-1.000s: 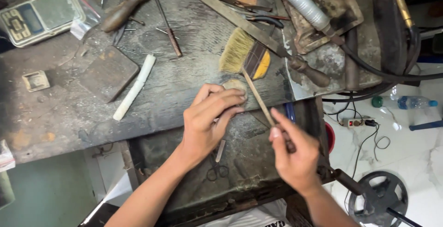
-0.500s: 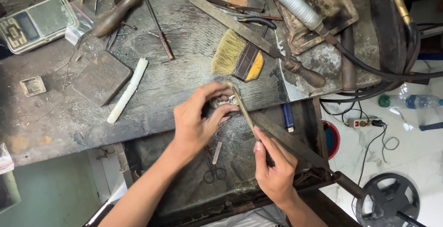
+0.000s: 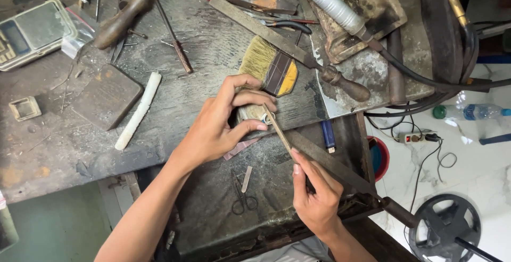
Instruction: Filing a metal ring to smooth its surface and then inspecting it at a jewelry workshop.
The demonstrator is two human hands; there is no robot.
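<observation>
Ring (image 3: pixel 264 117) sits pinched in left hand (image 3: pixel 223 126) at bench edge, just below brush (image 3: pixel 271 67). Right hand (image 3: pixel 314 193) grips thin file (image 3: pixel 279 129), tip on ring. Risk: file skids off, nicks fingertips (image 3: pixel 261 127); loose pinch → ring drops into tray (image 3: pixel 213 187) w/ scissors (image 3: pixel 242 201).

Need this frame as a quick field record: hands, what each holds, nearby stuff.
left hand: pinches a small pale ring-like piece at the bench edge
right hand: grips a thin file, tip laid on the piece
bench: worn, dark, cluttered
near the hands: paintbrush, white stick, blue lighter
tray below: small scissors
far left: scale
</observation>
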